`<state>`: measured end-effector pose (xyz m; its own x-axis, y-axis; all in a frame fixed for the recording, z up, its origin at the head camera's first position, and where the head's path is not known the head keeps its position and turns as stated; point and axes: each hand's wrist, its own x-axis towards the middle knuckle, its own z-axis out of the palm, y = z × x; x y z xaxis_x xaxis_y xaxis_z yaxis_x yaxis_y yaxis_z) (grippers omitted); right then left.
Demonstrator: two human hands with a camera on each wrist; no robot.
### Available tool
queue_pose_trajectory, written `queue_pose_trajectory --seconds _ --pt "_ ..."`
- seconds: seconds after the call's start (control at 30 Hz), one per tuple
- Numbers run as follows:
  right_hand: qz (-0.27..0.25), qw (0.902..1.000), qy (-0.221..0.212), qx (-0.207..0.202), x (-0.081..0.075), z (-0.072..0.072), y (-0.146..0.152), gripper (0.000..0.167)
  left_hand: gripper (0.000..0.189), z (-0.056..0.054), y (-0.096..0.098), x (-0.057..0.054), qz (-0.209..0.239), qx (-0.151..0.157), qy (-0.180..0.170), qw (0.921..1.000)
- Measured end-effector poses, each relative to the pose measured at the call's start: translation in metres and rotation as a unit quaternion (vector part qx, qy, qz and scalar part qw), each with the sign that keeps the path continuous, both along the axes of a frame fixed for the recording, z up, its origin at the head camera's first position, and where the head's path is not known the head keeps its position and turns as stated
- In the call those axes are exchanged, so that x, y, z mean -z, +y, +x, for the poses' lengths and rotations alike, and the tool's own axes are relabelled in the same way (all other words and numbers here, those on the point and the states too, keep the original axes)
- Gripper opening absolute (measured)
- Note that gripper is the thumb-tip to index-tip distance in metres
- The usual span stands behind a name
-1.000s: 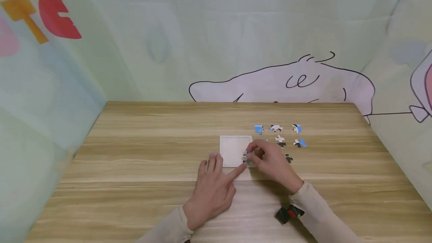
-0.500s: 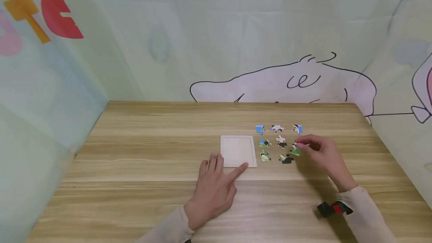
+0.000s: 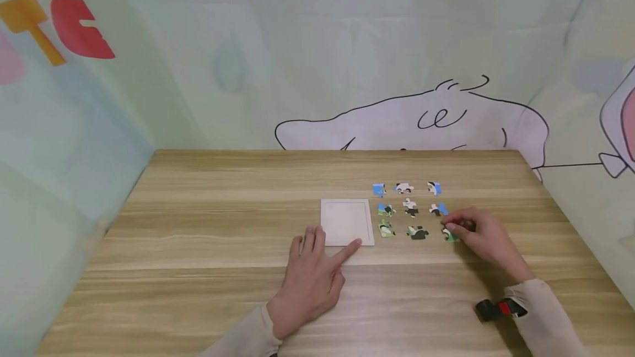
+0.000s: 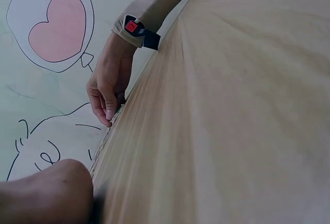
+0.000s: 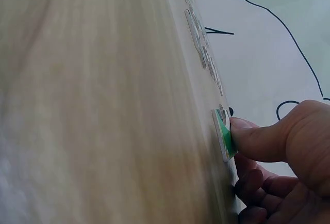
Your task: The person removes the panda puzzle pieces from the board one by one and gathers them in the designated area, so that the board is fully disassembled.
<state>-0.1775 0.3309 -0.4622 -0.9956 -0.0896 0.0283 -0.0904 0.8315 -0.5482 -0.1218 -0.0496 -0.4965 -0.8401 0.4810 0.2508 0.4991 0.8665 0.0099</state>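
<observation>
My left hand (image 3: 312, 285) lies with its fingers straight. Its index fingertip touches the lower right corner of a square white puzzle tray (image 3: 345, 223), and other fingertips rest at the tray's lower left edge. Between thumb and fingers, my right hand (image 3: 488, 238) pinches a green, black and white jigsaw piece (image 3: 450, 234) at the lower right of the loose pieces. The right wrist view shows the thumb against that piece (image 5: 224, 135), at the tabletop. In the left wrist view the right hand (image 4: 109, 87) reaches down to the table.
Several loose jigsaw pieces with panda artwork lie in rows right of the tray, among them a blue one (image 3: 379, 189), a black and white one (image 3: 410, 207) and a green one (image 3: 386, 229). A printed cloth backdrop (image 3: 317, 59) rises behind the wooden table (image 3: 223, 203).
My right hand has carried the jigsaw piece from the tray's lower right corner rightward, past the other pieces, then down to the end of their bottom row. My left hand has stayed put.
</observation>
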Motion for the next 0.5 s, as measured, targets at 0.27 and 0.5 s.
queue_pose_trajectory --seconds 0.27,0.5 --pt "0.006 0.9998 0.018 0.000 0.0029 -0.0007 -0.0032 0.012 0.065 0.0002 -0.0008 0.0005 0.005 0.002 0.004 1.0000" --pt "-0.009 0.9985 0.054 0.009 0.0067 0.0001 -0.0053 0.012 0.066 0.0009 -0.0003 0.0007 0.005 0.001 0.007 1.0000"
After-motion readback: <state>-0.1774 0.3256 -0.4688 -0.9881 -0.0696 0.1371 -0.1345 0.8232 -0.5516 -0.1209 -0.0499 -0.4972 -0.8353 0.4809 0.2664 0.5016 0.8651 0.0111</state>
